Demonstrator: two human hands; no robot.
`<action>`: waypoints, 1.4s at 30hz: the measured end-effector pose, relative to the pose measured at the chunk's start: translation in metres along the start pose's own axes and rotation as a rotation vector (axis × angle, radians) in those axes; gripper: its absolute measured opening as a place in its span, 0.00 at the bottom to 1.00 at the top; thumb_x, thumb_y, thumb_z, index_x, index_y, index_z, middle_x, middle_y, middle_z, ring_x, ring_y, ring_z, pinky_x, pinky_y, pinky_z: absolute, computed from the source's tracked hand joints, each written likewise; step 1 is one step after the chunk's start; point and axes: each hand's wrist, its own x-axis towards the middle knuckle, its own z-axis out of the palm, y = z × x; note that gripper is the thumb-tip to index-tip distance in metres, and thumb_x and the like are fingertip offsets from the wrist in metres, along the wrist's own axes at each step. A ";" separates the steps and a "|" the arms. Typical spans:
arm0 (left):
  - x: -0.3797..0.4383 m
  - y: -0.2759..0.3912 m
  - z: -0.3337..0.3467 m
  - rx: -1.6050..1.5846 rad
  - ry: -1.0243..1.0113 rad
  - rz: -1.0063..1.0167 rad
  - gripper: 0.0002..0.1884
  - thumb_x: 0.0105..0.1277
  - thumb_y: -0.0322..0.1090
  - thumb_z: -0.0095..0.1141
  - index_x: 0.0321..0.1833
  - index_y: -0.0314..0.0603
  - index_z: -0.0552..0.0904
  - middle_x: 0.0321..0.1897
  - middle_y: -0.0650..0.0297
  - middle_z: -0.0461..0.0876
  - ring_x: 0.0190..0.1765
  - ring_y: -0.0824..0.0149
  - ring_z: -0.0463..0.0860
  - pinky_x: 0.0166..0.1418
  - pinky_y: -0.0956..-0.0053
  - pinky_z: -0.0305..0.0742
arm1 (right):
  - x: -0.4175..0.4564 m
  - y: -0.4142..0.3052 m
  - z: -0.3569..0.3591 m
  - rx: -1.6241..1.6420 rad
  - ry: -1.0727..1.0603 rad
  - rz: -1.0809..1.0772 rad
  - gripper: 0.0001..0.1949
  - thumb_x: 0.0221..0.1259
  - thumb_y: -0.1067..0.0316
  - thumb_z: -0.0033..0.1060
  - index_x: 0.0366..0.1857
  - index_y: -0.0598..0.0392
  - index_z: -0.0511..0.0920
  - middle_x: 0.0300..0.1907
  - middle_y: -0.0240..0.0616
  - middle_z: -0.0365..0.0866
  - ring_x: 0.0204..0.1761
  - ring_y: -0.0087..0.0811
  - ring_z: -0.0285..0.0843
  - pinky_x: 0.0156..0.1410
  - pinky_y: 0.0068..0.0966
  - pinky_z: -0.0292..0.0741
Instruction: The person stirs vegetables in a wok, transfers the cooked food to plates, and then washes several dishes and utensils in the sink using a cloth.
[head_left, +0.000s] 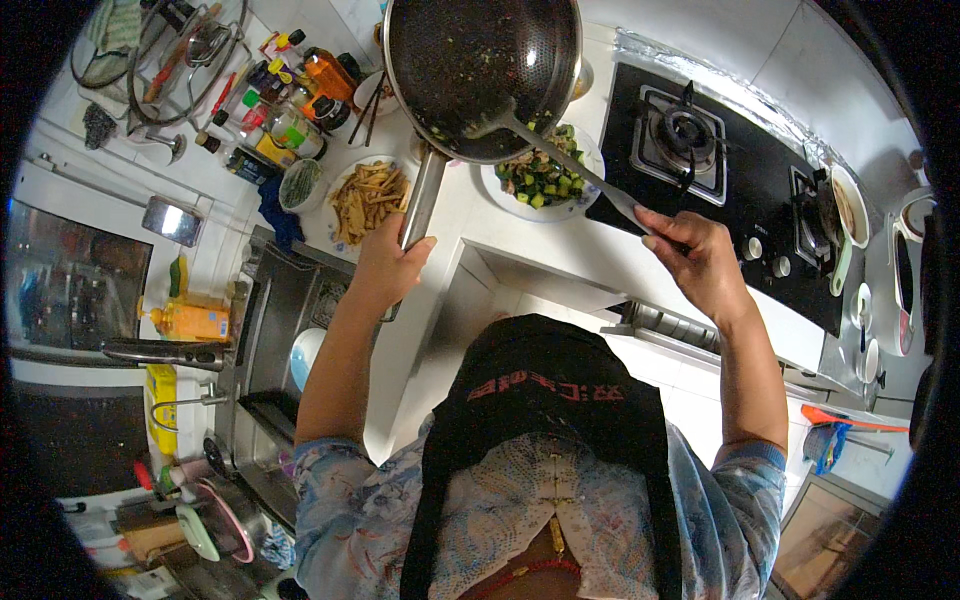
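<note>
My left hand (396, 262) grips the metal handle of a dark wok (480, 67), which is tilted over the counter and has small food bits on its inner surface. In my right hand (686, 251) is the handle of a metal spatula (570, 165), its blade against the inside of the wok near the lower rim. Below the wok, a plate (491, 196) holds chopped green vegetables with pieces of meat (551, 184), partly hidden by wok and spatula. Beside my left hand, another plate (335, 225) carries pale brown strips of food (367, 196).
At right is a black gas hob (622, 142) with a small pan (851, 202) on its far burner. Sauce bottles (289, 127), a bowl with chopsticks (371, 97) and a small tub (301, 184) crowd the left counter. A sink (277, 315) with a faucet (169, 352) lies left.
</note>
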 end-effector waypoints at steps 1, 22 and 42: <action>0.000 -0.002 -0.002 0.002 -0.002 0.000 0.13 0.58 0.35 0.59 0.37 0.34 0.72 0.20 0.58 0.78 0.19 0.64 0.79 0.24 0.70 0.74 | -0.004 0.005 -0.001 -0.055 -0.011 0.029 0.15 0.54 0.69 0.66 0.47 0.45 0.83 0.26 0.45 0.78 0.25 0.40 0.74 0.35 0.30 0.72; -0.013 0.008 -0.012 0.057 0.073 -0.064 0.14 0.59 0.37 0.58 0.41 0.34 0.74 0.21 0.59 0.77 0.19 0.67 0.77 0.24 0.71 0.73 | -0.036 0.053 -0.009 -0.090 0.085 0.192 0.15 0.59 0.67 0.62 0.51 0.52 0.80 0.34 0.43 0.83 0.33 0.33 0.81 0.41 0.29 0.75; -0.027 0.004 -0.013 -0.036 0.061 -0.067 0.11 0.60 0.37 0.59 0.39 0.38 0.75 0.18 0.66 0.75 0.17 0.74 0.73 0.21 0.75 0.69 | -0.026 0.068 0.063 0.418 -0.066 0.301 0.19 0.71 0.61 0.48 0.64 0.49 0.70 0.21 0.18 0.57 0.22 0.15 0.49 0.28 0.13 0.53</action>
